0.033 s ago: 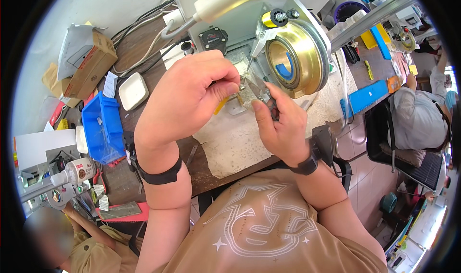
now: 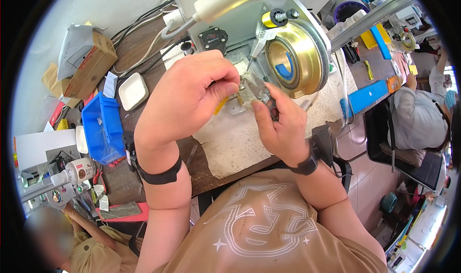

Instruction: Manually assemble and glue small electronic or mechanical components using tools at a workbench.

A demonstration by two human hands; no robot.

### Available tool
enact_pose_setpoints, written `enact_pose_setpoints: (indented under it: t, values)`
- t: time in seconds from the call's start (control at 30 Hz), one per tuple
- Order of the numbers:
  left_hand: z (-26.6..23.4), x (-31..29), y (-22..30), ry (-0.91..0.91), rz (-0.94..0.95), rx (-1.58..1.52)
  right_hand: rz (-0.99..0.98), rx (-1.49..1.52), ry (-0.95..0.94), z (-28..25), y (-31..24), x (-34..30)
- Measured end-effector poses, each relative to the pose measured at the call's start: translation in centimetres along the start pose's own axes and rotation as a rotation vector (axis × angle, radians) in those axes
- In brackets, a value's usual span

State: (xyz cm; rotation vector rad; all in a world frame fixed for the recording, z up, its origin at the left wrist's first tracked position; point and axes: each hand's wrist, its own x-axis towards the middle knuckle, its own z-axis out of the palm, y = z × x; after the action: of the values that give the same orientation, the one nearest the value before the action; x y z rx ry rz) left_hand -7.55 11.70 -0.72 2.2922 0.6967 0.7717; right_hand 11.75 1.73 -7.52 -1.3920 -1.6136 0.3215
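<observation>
Brown workbench, topped by a stained pale sheet, fills the head view; the fisheye rim cuts off a co-worker at lower left. The left hand presses thumb to finger, hiding anything between. The right hand grips a dark tool, partly covered, near the brass ring; its tip is unclear.

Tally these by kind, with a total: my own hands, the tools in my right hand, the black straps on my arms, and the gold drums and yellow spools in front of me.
Hands: 2 (left hand, right hand)
Tool in right hand: 1
Black straps: 2 (left strap, right strap)
Gold drum: 1
Yellow spool: 1
Total: 7
</observation>
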Motion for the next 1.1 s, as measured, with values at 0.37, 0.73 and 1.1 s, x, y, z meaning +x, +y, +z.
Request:
enact_pose_setpoints:
  t: [0.37, 0.73, 1.1]
  values:
    - [0.4, 0.2, -0.1, 0.017, 0.057, 0.01, -0.01, -0.011, 0.026, 0.2, 0.4, 0.0]
    - [0.4, 0.3, 0.0, 0.013, 0.099, 0.093, -0.068, 0.016, 0.056, 0.7, 1.0, 0.1]
    - [0.3, 0.1, 0.1, 0.016, 0.059, 0.037, -0.195, 0.002, 0.06, 0.7, 1.9, 0.3]
